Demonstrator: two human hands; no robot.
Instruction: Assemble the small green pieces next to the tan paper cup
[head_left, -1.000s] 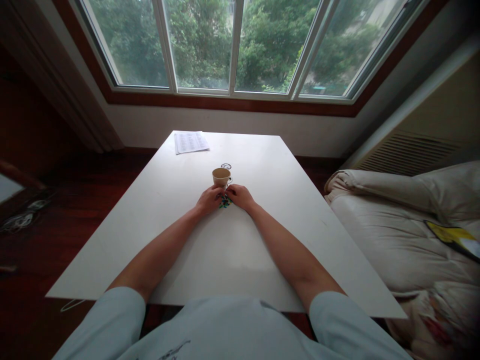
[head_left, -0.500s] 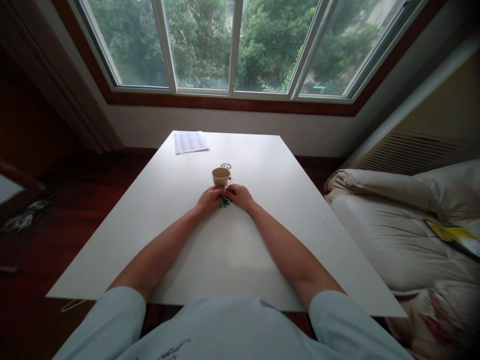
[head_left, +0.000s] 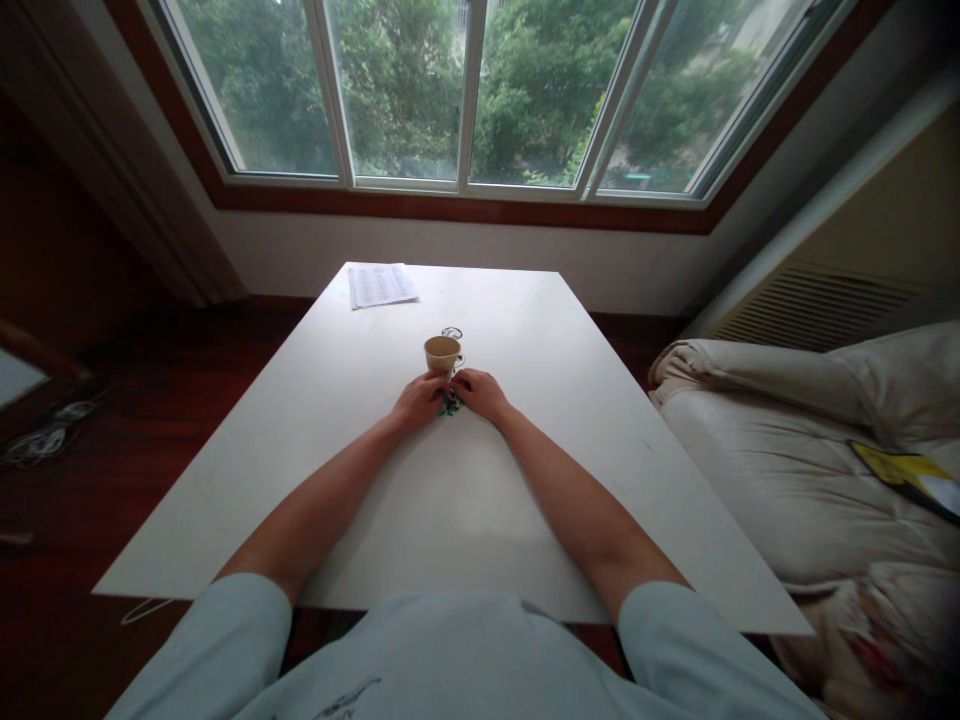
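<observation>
Head view: a broad, white, rectangular desk point(head_left: 459, 520), with the bare left hand point(head_left: 417, 400) and bare right hand point(head_left: 482, 393) close together on it.
Both hands curl inward, fingertips near one another; whether they pinch anything, I cannot tell. Just beyond them stands an upright, tan, round-mouthed cup point(head_left: 442, 356). Tiny green, blue and dark pieces point(head_left: 450, 407) lie heaped on the desk, between the hands and partly hidden by them. A knuckle bumping the cup could tip it; a stray finger could scatter the loose pieces.
</observation>
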